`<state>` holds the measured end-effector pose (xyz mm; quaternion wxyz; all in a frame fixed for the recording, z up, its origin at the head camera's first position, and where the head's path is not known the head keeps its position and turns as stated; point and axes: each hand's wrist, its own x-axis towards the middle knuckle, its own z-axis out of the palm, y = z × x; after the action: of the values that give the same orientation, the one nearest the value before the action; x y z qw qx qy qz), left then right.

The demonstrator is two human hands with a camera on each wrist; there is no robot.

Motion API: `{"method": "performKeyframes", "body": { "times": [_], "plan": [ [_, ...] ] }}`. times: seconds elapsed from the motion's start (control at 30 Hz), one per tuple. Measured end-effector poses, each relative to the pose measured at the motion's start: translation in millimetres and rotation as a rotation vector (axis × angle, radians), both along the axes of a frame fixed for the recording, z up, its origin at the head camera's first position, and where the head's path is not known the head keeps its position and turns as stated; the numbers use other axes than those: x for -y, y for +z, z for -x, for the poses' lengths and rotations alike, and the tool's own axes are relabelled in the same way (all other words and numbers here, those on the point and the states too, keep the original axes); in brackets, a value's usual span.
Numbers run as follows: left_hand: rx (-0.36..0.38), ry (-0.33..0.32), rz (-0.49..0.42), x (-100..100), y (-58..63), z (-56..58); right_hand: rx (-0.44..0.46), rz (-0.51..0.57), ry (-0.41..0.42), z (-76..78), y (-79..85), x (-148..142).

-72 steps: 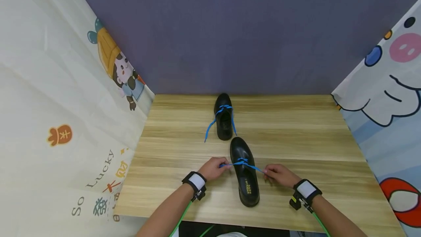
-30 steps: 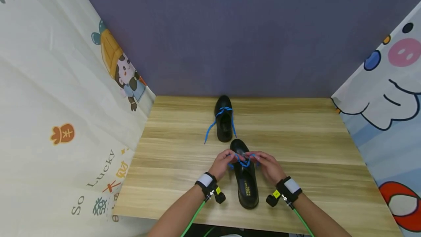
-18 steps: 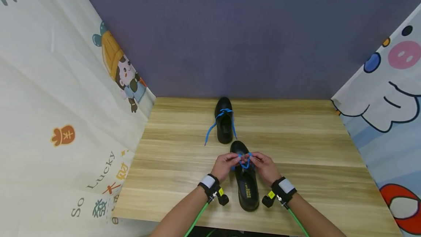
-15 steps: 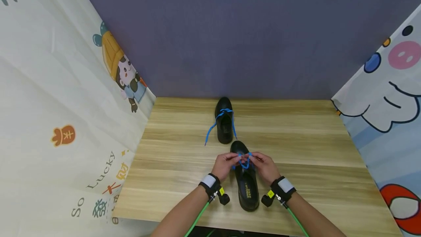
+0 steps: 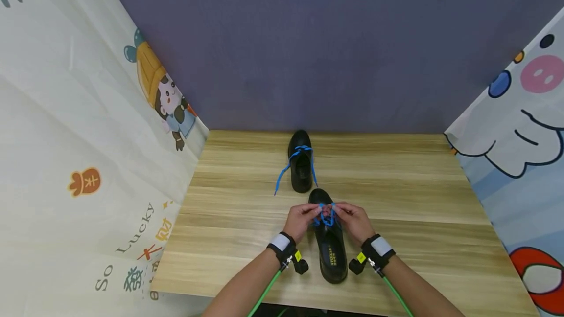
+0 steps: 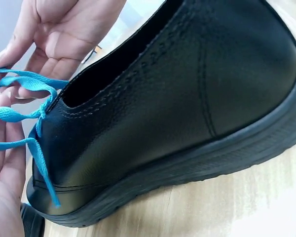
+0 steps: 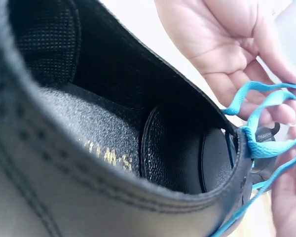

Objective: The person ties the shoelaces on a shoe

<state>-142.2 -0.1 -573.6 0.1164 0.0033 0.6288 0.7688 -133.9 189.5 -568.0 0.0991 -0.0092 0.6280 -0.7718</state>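
A black leather shoe point(image 5: 332, 258) stands on the wooden table, toe pointing away from me. Its blue shoelace point(image 5: 327, 220) is knotted at the throat, and a loop rises on either side. My left hand point(image 5: 300, 220) pinches the left loop between thumb and fingers. The right loop is pinched by my right hand point(image 5: 356, 221), fingertips almost meeting the left ones above the shoe. In the left wrist view a loose lace end point(image 6: 44, 170) hangs down the shoe's side. The right wrist view shows the loops point(image 7: 266, 108) reaching both hands; some fingertips are cut off there.
Behind it stands a second black shoe point(image 5: 301, 177), its blue lace point(image 5: 282, 175) untied with ends hanging to both sides. A dark grey panel point(image 5: 326, 48) closes the table's back. Printed cloths hang left point(image 5: 110, 126) and right point(image 5: 528, 180).
My hands were apart, stretching the lace ends sideways. They have come together over the shoe and now hold two loops. In the last half second they have barely moved, slightly closer.
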Motion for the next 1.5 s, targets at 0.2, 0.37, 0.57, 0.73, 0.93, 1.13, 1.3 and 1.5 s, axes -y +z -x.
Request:
{"method": "performKeyframes", "body": {
  "times": [0.2, 0.37, 0.57, 0.73, 0.93, 1.13, 1.3, 1.5],
  "plan": [
    [-0.015, 0.043, -0.014, -2.9, 0.2, -1.8, 0.071, -0.028, -0.126, 0.5, 1.0, 5.0],
    [-0.002, 0.025, -0.025, -4.4, -2.8, -0.4, 0.084, -0.035, -0.137, 0.8, 1.8, 9.8],
    [-0.021, 0.010, -0.038, -6.9, -1.9, -0.2, 0.086, -0.055, -0.157, 2.1, 2.5, 13.7],
    [-0.044, -0.016, -0.021, -9.2, -0.6, 0.5, 0.068, -0.067, -0.171, 4.1, 1.9, 16.3],
    [-0.058, -0.047, -0.064, -11.6, -2.5, 0.9, 0.072, -0.041, -0.185, 3.8, -1.0, 19.9],
    [-0.079, -0.016, -0.062, -14.0, -2.0, -0.1, 0.052, -0.093, -0.197, 4.8, -2.1, 21.1],
    [-0.067, 0.007, -0.037, -16.5, -0.5, -0.5, 0.062, -0.192, -0.237, 5.4, 0.4, 21.7],
    [-0.071, 0.058, 0.012, -20.8, 0.6, -0.3, 0.070, -0.256, -0.245, 4.9, 0.0, 21.6]
  ]
}}
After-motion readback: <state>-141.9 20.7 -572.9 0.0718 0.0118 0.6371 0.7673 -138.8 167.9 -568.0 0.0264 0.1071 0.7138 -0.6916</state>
